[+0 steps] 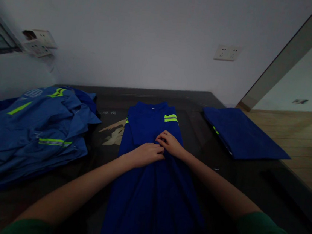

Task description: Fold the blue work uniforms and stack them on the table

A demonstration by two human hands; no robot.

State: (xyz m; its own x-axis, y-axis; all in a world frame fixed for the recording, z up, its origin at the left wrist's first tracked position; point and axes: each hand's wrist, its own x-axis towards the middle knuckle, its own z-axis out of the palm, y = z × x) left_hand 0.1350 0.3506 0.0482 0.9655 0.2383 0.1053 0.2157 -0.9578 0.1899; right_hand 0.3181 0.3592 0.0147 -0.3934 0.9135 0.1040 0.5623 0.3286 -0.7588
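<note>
A dark blue work shirt (142, 183) lies lengthwise before me, its collar toward the wall. Its sides are folded in, and a sleeve with yellow-green and grey reflective bands lies across the upper part. My left hand (148, 154) is closed, fingers curled down at the shirt's middle. Just beyond it, my right hand (171, 143) is closed in a pinch on the fabric near the end of the folded sleeve. The two hands touch or nearly touch, and the cloth below them runs in long creases toward me. The exact bit of cloth between the fingertips is hidden.
A loose heap of lighter blue garments (38, 125) with reflective strips covers the left of the dark table (198, 99). At right lies a flat folded blue garment (242, 133). The wall (143, 35) with a socket (228, 53) stands behind the table.
</note>
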